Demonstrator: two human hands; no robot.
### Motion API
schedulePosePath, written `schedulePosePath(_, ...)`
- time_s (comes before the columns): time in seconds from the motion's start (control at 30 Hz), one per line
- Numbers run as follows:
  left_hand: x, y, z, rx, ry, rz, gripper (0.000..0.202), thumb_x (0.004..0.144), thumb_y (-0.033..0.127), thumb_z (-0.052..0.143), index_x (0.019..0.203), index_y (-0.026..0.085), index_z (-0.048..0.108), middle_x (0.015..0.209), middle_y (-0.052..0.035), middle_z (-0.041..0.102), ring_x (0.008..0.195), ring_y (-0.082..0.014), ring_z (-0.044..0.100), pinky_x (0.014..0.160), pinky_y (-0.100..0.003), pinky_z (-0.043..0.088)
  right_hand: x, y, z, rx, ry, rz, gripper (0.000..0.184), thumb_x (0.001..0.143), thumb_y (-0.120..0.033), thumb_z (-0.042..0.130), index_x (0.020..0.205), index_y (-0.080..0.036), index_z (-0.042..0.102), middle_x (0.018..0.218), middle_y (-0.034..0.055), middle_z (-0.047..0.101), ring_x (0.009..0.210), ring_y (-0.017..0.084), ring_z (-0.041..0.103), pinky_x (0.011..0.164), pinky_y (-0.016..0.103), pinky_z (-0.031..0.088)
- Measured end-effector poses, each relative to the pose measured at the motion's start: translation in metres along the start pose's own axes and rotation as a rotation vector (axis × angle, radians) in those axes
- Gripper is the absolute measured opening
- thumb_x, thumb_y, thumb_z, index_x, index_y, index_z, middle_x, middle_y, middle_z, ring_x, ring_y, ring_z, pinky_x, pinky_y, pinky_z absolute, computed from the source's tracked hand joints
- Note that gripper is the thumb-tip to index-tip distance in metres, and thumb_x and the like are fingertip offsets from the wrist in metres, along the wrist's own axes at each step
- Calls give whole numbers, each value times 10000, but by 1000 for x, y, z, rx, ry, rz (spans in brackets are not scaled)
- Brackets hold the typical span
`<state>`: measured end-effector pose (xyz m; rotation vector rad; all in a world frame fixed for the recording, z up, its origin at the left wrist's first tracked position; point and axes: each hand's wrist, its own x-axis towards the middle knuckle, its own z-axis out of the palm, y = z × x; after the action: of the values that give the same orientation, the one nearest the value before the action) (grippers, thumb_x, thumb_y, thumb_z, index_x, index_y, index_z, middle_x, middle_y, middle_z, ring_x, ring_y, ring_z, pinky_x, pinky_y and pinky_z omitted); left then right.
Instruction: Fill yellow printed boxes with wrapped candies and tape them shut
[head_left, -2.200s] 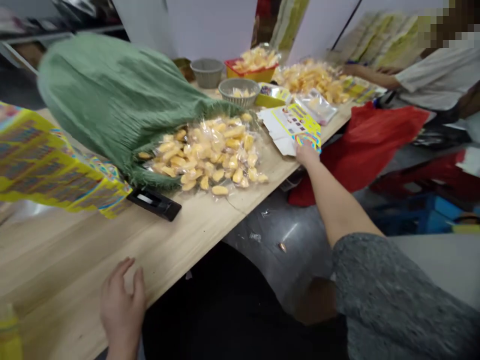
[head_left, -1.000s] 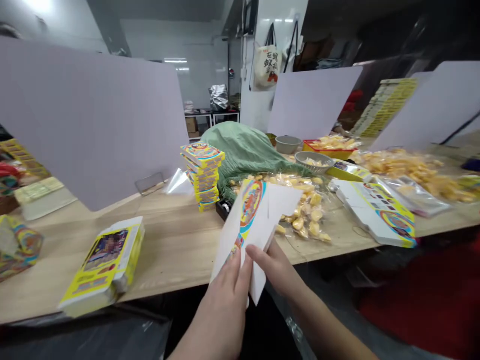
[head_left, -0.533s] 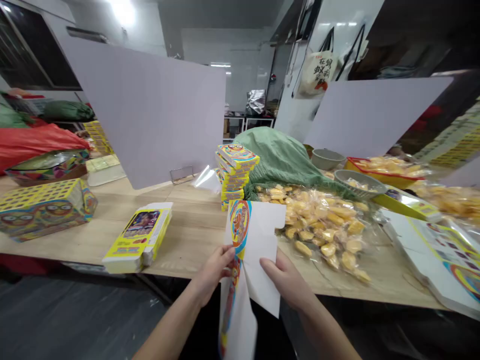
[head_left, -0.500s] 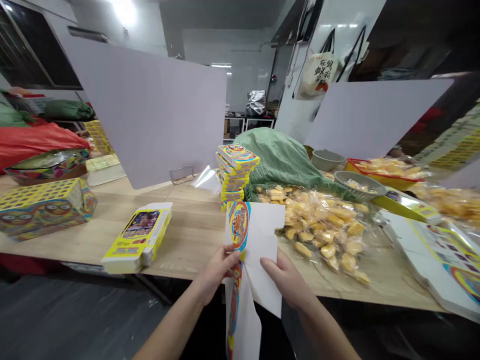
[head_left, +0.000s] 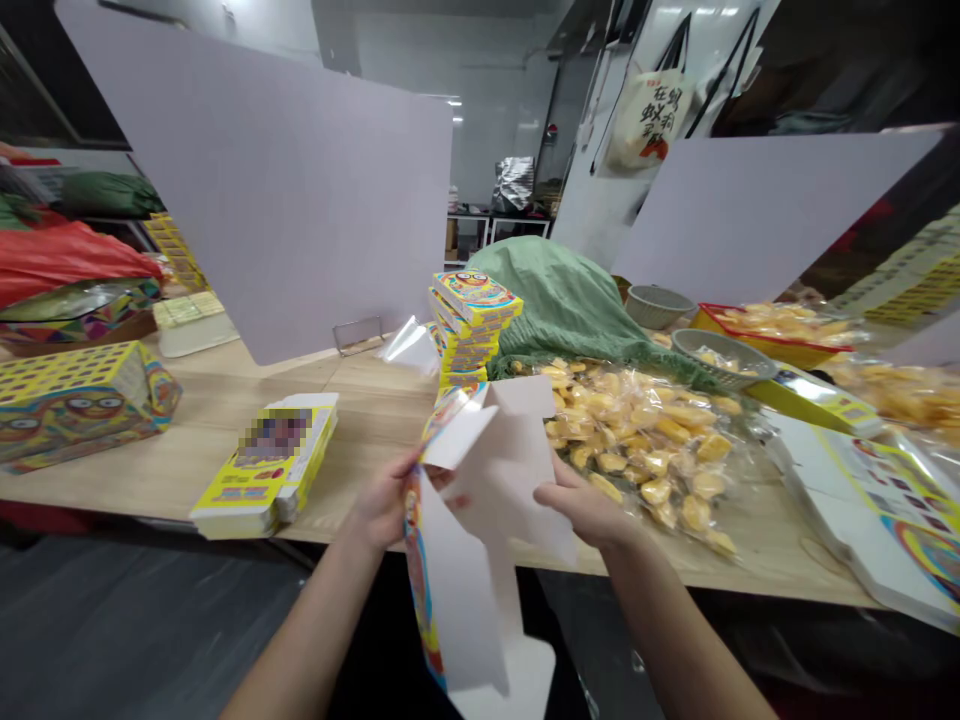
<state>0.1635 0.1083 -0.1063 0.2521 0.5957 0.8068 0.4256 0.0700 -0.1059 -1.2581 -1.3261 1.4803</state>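
Between my hands, at the table's front edge, is a partly unfolded cardboard box, white inside and brightly printed outside. My left hand grips its printed left side, some fingers hidden behind the card. On the other side, my right hand pinches a white panel between thumb and fingers. Just beyond the box stands a stack of small yellow printed boxes. Wrapped yellow pieces in clear film lie heaped to the right of it.
Flat yellow cartons lie left, beside a long printed box. A green cloth sack sits behind the heap, with a grey basket nearby. White flattened cartons lie at right. A pale upright panel stands behind.
The carton has opened from a narrow folded shape, its panels spreading apart. My left hand has moved left with the printed side, and my right hand has shifted slightly right and up.
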Motion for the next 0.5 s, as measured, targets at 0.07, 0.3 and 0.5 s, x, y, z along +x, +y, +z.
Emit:
schedulePosePath(0.07, -6, 21, -10, -137, 59, 143, 239, 899, 204, 463, 754, 127, 637, 745, -47, 679, 729, -164, 676, 843, -449, 554, -1, -8, -5, -185, -29, -133, 812, 639, -69, 478, 1406, -330, 414, 1495, -26, 372, 1378, 254, 347, 1126, 507, 276)
schedulePosePath(0.3, 4, 20, -38, -256, 223, 168, 244, 861, 54, 433, 666, 131, 559, 663, -22, 617, 589, -90, 635, 627, -199, 562, 16, -10, 31, -691, -238, -260, 704, 777, -137, 578, 1415, -373, 391, 1590, -12, 21, 1452, 299, 23, 1148, 540, 164)
schedulePosePath(0.5, 4, 23, -62, -210, 205, 54, 150, 908, 198, 496, 823, 106, 577, 732, -37, 624, 481, -55, 574, 495, -148, 502, 59, -15, 52, -871, -320, -138, 639, 798, -504, 640, 1385, -336, 454, 1594, 47, 43, 1443, 335, 119, 1147, 469, 200)
